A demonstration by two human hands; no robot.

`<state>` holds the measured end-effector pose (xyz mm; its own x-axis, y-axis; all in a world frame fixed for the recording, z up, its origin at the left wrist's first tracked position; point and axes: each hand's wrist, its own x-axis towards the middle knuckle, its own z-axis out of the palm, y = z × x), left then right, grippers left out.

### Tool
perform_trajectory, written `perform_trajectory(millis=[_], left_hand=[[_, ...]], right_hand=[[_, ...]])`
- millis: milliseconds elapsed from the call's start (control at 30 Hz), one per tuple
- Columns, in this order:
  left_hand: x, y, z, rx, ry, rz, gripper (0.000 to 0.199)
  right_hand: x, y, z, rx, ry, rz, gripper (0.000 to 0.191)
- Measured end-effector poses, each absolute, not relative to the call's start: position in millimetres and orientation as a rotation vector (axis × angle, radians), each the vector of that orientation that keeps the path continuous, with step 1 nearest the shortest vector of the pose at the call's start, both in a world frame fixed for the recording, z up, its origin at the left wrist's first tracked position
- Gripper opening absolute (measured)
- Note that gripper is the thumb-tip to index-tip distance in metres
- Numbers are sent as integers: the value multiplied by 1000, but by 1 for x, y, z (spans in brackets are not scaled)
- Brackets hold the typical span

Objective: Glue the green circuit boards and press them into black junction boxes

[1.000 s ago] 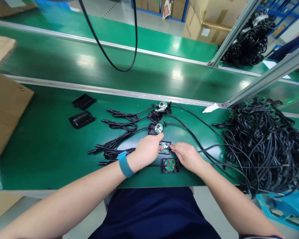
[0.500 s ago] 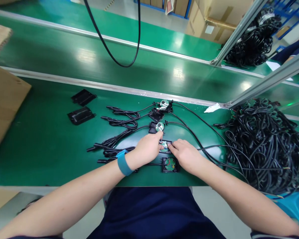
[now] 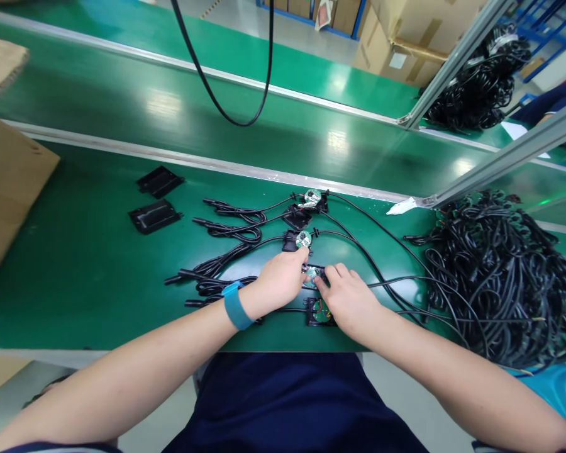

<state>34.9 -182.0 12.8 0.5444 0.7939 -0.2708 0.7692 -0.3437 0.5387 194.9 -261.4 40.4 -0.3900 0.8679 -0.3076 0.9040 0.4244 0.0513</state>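
My left hand (image 3: 285, 277), with a teal band at the wrist, has its fingers closed on the left edge of a black housing with a round circuit board (image 3: 312, 275) inside. From the right, my right hand (image 3: 349, 296) grips the same housing, its thumb over the board. Just below lies another open housing with a green board (image 3: 321, 310) and coloured wires. Above my hands are a housing with a board (image 3: 304, 240) and, farther back, another board (image 3: 312, 198) beside a black case (image 3: 297, 217). Black cables (image 3: 226, 261) run out to the left.
A large heap of black cables (image 3: 504, 283) fills the right side. Two black covers (image 3: 155, 216) lie at left, near a cardboard box (image 3: 14, 189). A metal rail (image 3: 193, 165) borders the green bench. A cable loop (image 3: 236, 119) hangs above. At far right, a person's sleeve (image 3: 554, 100) shows.
My right hand has shifted slightly left and its thumb has moved lower on the board, partly covering the housing below. My left hand stays nearly in place.
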Motion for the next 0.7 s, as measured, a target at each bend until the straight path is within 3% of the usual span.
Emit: perform_trajectory(millis=[300,600,700], left_hand=[[31,-186,11,2188,1257,109,26],[-11,-179,26,1910,1106,84,31],[-14,-180,24,1972,1089,162,22]], right_hand=[[197,-261,34,1673,2482,-407,36],[192,-262,26,1737,2528,-372,34],[197,-261,23,1744,2541,-396,31]])
